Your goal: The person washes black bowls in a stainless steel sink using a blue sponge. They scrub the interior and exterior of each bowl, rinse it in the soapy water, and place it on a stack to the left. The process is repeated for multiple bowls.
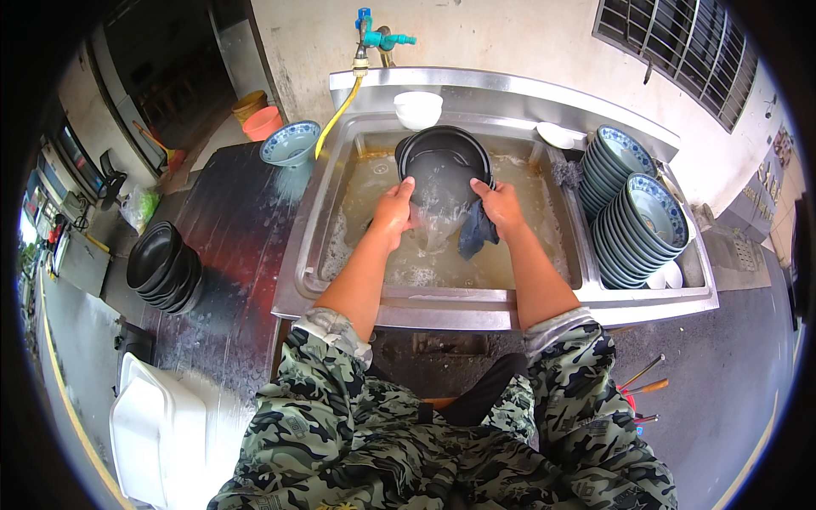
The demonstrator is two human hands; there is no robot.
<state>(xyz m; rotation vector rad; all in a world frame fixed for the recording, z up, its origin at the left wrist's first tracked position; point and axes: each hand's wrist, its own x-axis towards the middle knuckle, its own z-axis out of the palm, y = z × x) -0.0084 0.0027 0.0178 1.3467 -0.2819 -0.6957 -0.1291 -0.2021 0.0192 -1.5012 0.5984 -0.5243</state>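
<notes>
Both of my hands hold a black bowl (pixel 446 159) by its sides, tilted above the cloudy water of a stainless steel sink (pixel 408 294). Water pours off its near edge. It seems to be stacked with at least one more black bowl. My left hand (pixel 393 213) grips the left side, thumb on the rim. My right hand (pixel 499 207) grips the right side and also has a dark blue-grey cloth (pixel 477 231), which hangs below the fingers. White bowls (pixel 418 109) stand on the sink's back ledge, just behind the black one.
Right of the basin stand tall stacks of blue-patterned bowls (pixel 656 220) and a scourer (pixel 566 173). On the dark table at left are a patterned bowl (pixel 290 143), stacked black bowls (pixel 162 268) and a white tub (pixel 159 433). A yellow hose (pixel 341 115) hangs from the tap (pixel 376 39).
</notes>
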